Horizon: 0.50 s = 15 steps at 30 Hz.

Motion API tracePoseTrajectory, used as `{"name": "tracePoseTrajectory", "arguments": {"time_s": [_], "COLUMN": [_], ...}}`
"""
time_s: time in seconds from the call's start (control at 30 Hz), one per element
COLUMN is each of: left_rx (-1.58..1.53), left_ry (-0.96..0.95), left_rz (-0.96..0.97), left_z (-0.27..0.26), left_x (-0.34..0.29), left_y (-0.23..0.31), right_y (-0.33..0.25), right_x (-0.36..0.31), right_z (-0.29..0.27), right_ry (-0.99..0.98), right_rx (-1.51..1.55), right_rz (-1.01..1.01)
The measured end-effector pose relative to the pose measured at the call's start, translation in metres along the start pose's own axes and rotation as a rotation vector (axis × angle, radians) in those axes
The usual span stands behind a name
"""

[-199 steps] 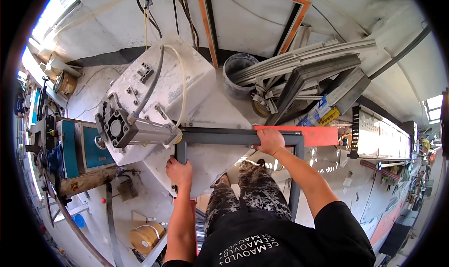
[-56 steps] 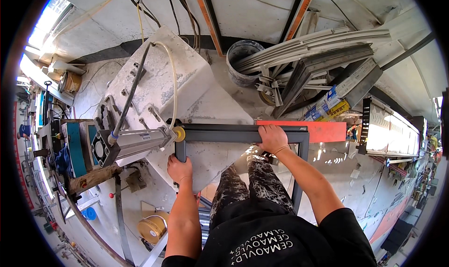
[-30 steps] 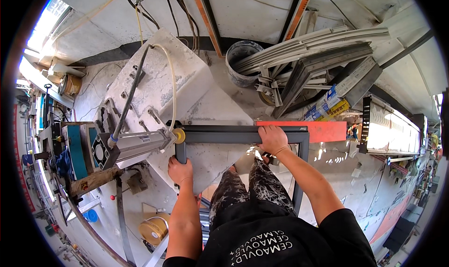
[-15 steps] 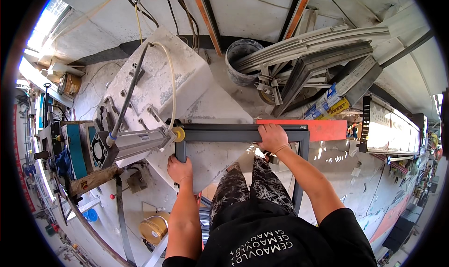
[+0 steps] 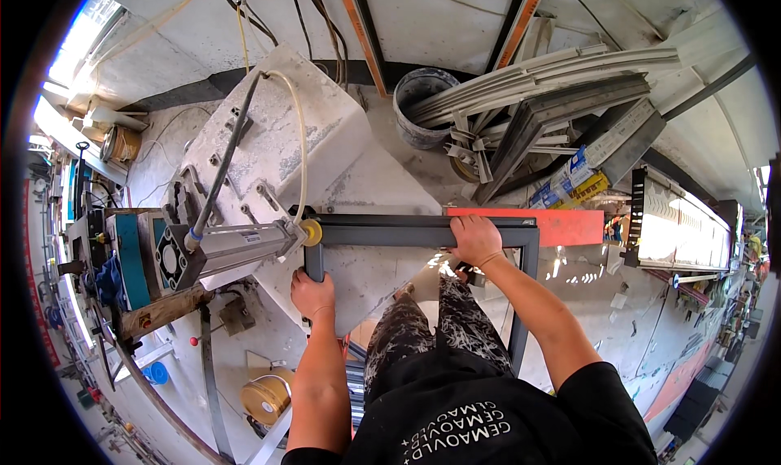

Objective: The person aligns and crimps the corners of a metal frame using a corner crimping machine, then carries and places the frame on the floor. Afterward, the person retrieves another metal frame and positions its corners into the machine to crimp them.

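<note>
A dark grey window frame (image 5: pixel 382 235) lies across the pale machine table (image 5: pixel 366 180), its long bar running left to right in front of me. My left hand (image 5: pixel 312 296) is wrapped round the short side bar near the left corner. On the long bar, toward its right end, my right hand (image 5: pixel 477 239) is closed with the fingers over the far edge. At the left corner the yellow round tip (image 5: pixel 311 232) of a pneumatic cylinder (image 5: pixel 244 253) sits against the frame. The right side bar (image 5: pixel 527 286) runs down toward me, partly hidden by my right arm.
A red flat bar (image 5: pixel 569 227) extends beyond the frame's right end. Behind stand a grey bucket (image 5: pixel 423 82) and a heap of offcut profiles (image 5: pixel 553 99). A wooden-topped spool or drum (image 5: pixel 265 398) and a blue container (image 5: pixel 156 373) are on the floor at the lower left.
</note>
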<state>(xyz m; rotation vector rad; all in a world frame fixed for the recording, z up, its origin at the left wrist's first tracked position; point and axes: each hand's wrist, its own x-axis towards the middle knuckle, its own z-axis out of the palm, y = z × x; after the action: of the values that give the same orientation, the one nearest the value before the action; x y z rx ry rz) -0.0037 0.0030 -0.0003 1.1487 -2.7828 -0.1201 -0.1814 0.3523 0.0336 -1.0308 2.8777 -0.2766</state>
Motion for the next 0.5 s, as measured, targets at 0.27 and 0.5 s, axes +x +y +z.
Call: {"name": "tracePoseTrajectory", "arguments": {"time_s": [0.27, 0.5], "left_rx": [-0.011, 0.005], "left_ry": [-0.03, -0.042], "left_rz": [-0.017, -0.027], "left_z": [-0.0034, -0.0022], "left_x": [0.001, 0.0007], "left_y": [0.0013, 0.0011], "right_y": [0.0001, -0.0016], "right_x": [0.0009, 0.0015], "right_z": [0.0016, -0.0021], "right_ry": [-0.019, -0.059], "right_rx": [-0.014, 0.0], "right_rz": [0.008, 0.026]}}
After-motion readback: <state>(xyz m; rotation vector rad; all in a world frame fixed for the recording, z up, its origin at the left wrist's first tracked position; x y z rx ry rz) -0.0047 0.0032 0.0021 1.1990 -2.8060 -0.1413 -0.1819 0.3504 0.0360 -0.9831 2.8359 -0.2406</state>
